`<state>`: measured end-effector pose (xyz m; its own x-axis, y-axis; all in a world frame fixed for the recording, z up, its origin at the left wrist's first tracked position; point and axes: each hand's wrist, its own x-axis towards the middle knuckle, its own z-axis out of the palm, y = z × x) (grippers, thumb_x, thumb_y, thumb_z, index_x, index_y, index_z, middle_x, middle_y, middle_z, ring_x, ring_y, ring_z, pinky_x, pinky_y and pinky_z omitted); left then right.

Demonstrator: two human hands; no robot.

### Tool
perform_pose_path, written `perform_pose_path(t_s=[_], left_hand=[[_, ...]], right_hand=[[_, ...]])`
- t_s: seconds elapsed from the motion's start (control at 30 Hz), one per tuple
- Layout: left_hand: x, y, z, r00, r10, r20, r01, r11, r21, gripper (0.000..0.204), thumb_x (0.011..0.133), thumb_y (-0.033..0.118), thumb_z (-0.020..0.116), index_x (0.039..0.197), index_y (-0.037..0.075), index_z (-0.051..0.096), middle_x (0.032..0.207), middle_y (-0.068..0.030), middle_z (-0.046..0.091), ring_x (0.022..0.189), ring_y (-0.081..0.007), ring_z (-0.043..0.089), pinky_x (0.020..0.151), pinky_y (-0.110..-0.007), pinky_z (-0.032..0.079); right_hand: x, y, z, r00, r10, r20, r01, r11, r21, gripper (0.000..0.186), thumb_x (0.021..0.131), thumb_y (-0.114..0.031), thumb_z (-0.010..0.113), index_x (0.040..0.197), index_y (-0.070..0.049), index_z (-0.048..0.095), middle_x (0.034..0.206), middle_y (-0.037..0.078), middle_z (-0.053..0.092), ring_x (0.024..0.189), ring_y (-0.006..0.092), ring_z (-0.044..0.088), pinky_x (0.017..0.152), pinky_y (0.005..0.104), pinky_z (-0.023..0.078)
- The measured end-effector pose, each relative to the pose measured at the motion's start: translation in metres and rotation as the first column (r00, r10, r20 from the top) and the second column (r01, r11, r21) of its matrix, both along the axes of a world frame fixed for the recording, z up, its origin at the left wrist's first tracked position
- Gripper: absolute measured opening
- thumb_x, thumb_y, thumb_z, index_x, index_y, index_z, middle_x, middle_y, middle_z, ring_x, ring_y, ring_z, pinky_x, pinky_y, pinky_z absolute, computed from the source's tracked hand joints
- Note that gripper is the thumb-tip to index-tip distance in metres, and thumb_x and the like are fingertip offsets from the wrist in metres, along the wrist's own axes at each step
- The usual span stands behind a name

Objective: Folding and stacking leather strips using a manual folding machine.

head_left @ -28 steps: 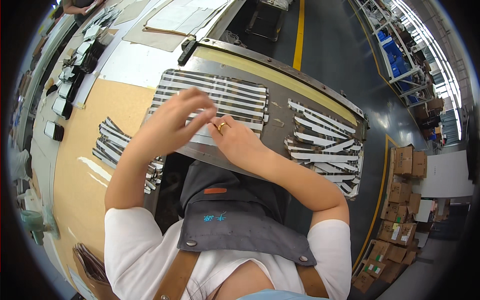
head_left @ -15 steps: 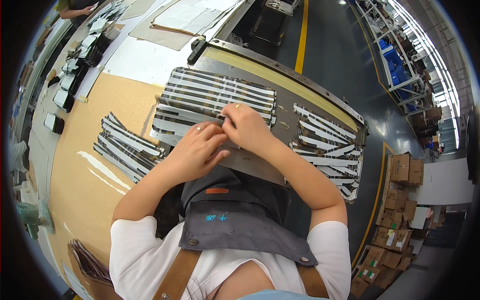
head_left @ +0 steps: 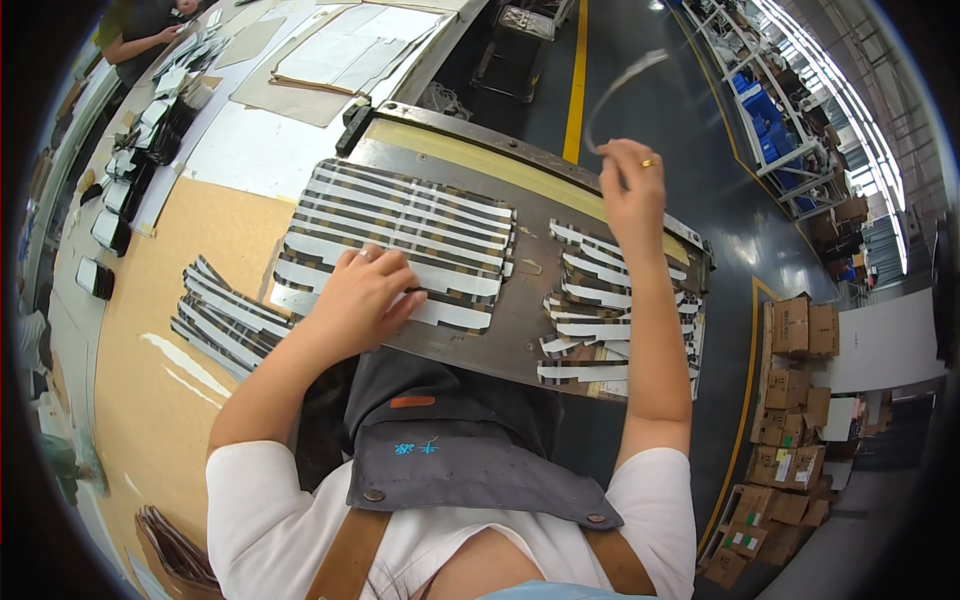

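Note:
My left hand point(head_left: 372, 295) rests on the lower part of a rectangular layout of white-and-dark patterned strips point(head_left: 400, 215) on the metal work plate point(head_left: 450, 360), fingers slightly bent and apart. My right hand point(head_left: 630, 190) is raised over the plate's back rail, fingers pinched on a thin, translucent, curled strip point(head_left: 640, 68) that is blurred and trails upward above the aisle. A loose fanned pile of strips point(head_left: 225, 320) lies left of the plate on tan board. A second, jumbled pile point(head_left: 590, 320) lies on the plate's right side, under my right forearm.
Paper sheets point(head_left: 350, 50) lie on the table behind. Black-and-white pieces point(head_left: 140, 160) line the far left, where a co-worker's arm point(head_left: 140, 45) shows. Right are the aisle with a trolley point(head_left: 510, 55), shelving with blue bins point(head_left: 755, 120) and stacked cartons point(head_left: 785, 420).
My right hand has lifted from the middle of the layout up and to the right, drawing a thin strip away. My left hand has shifted slightly leftward onto the strips.

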<state>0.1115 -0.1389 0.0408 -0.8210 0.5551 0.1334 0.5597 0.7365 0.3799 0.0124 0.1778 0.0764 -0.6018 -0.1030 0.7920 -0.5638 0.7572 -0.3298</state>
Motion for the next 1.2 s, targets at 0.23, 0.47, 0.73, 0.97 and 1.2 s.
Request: perform_pose_path(t_s=[0.23,0.47,0.73,0.97,1.2], left_hand=[[-0.057,0.075,0.003,0.950,-0.222,-0.219,0.255,0.957,0.136,0.029,0.087,0.023,0.061,0.112,0.007,0.058,0.117,-0.0093,0.056,0.112,-0.0294,0.051,0.098,-0.043,0.037],[-0.111,0.122,-0.029,0.971,-0.048,-0.233,-0.005,0.975,-0.222,0.045,0.094,0.037,0.047,0.129,0.009,0.050,0.139,-0.0123,0.044,0.128,-0.0393,0.040,0.106,-0.054,0.027],[-0.110,0.123,-0.025,0.987,0.038,-0.153,-0.075,0.968,-0.240,0.042,0.095,0.038,0.045,0.133,0.019,0.049,0.141,-0.0066,0.044,0.128,-0.0399,0.040,0.099,-0.057,0.032],[-0.114,0.125,-0.037,0.973,0.003,-0.232,-0.047,0.981,-0.188,0.043,0.097,0.038,0.042,0.133,0.017,0.049,0.141,-0.0070,0.045,0.127,-0.0384,0.041,0.103,-0.049,0.032],[-0.119,0.118,-0.035,0.977,0.009,-0.214,-0.055,0.977,-0.208,0.044,0.097,0.039,0.041,0.133,0.016,0.049,0.140,-0.0093,0.046,0.126,-0.0392,0.041,0.105,-0.048,0.030]], right_hand=[[0.012,0.035,-0.070,0.906,-0.173,0.386,-0.023,0.891,0.454,0.025,0.087,-0.010,0.055,0.111,-0.009,0.063,0.101,0.010,0.059,0.094,0.0297,0.056,0.081,0.0396,0.048],[0.035,0.028,-0.071,0.885,-0.197,0.423,-0.025,0.886,0.464,0.038,0.092,-0.016,0.052,0.127,-0.001,0.051,0.127,0.016,0.053,0.117,0.0318,0.051,0.098,0.0402,0.043],[0.043,0.033,-0.069,0.816,-0.402,0.415,0.089,0.797,0.597,0.039,0.094,-0.033,0.049,0.130,-0.019,0.053,0.135,0.008,0.051,0.123,0.0349,0.046,0.096,0.0440,0.041],[0.044,0.039,-0.066,0.783,-0.391,0.484,0.072,0.830,0.553,0.040,0.095,-0.033,0.049,0.131,-0.017,0.053,0.135,0.010,0.050,0.123,0.0363,0.045,0.096,0.0457,0.040],[0.038,0.033,-0.073,0.837,-0.374,0.399,0.082,0.807,0.585,0.041,0.094,-0.034,0.049,0.131,-0.015,0.052,0.136,0.012,0.049,0.123,0.0381,0.045,0.098,0.0462,0.039]])
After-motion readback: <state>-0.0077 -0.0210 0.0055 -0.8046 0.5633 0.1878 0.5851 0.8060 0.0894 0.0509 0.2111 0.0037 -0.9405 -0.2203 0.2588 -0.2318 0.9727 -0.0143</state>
